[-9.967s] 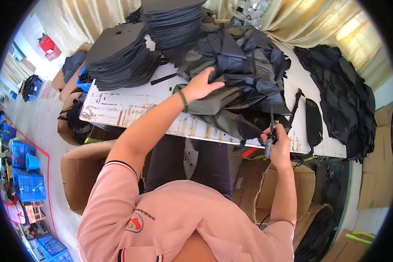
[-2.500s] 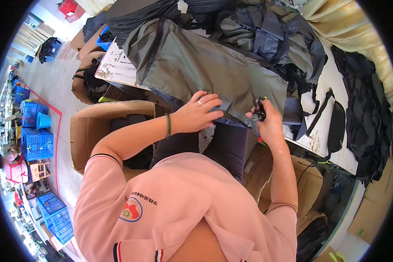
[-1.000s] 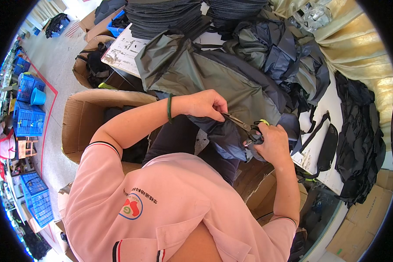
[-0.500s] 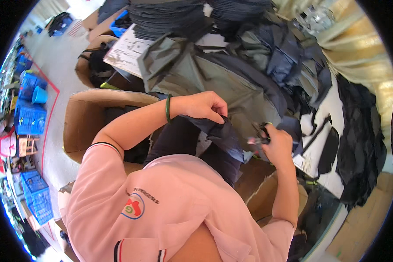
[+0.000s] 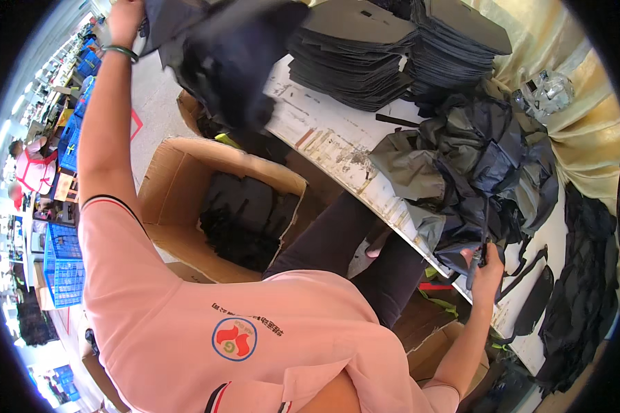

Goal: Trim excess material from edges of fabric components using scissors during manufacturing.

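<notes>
My left arm reaches out to the far left. There my left hand (image 5: 125, 22) is closed at the edge of a dark cloth piece (image 5: 234, 62), which hangs in the air, smeared by motion, short of the dark stacks. My right hand (image 5: 488, 274) is wrapped round a pair of scissors (image 5: 472, 270) with dark handles, low by the near edge of the white table (image 5: 324, 148). Just beyond the scissors lies a crumpled heap of black and olive cloth (image 5: 475, 155); whether the blades touch it I cannot tell.
An open cardboard box (image 5: 176, 180) with dark pieces in it stands left of my legs. Tall stacks of dark flat panels (image 5: 351, 58) rest at the table's back. Black cloth strips (image 5: 579, 275) drape at the right, beside a gold curtain (image 5: 585, 103). Blue crates (image 5: 63, 265) stand farther left.
My left hand has swung from over my lap to the far left, carrying the cloth. My right hand with the scissors has shifted right. The olive cloth spread before me is gone from there.
</notes>
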A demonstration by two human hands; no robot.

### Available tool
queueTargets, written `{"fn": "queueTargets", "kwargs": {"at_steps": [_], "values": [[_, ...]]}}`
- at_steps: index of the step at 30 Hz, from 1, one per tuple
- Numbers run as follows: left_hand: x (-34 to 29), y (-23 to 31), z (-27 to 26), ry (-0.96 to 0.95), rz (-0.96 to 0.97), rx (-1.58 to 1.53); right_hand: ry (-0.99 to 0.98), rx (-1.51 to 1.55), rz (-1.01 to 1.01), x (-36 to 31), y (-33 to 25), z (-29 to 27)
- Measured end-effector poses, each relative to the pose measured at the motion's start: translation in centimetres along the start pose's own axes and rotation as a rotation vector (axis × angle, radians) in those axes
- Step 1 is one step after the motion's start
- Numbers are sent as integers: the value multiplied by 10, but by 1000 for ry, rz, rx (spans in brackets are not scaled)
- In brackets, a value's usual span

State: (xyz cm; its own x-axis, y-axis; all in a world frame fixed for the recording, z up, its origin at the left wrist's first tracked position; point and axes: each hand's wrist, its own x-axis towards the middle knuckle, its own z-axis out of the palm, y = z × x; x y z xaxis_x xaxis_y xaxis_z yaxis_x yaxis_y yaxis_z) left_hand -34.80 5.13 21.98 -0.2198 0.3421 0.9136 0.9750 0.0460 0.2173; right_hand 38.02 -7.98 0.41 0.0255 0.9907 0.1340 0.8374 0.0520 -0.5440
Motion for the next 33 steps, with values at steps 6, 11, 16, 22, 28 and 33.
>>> {"fn": "queueTargets", "kwargs": {"at_steps": [6, 11, 16, 22, 28, 33], "values": [[7, -86, 33, -15, -189, 188, -4, 26, -65, 4, -4, 28], [-129, 70, 90, -513, -100, -243, 58, -26, 69, -5, -1, 21], [-255, 204, 108, -1373, 134, -916, 139, 38, 66, -7, 16, 25], [-309, 343, 135, -1135, 394, -1063, 9, 43, 120, -34, 39, 42], [-335, 380, 183, -1139, 564, -872, 40, -167, 7, -55, 51, 61], [-325, 381, 175, -1267, 329, -992, 162, -113, 33, -52, 79, 68]]}}
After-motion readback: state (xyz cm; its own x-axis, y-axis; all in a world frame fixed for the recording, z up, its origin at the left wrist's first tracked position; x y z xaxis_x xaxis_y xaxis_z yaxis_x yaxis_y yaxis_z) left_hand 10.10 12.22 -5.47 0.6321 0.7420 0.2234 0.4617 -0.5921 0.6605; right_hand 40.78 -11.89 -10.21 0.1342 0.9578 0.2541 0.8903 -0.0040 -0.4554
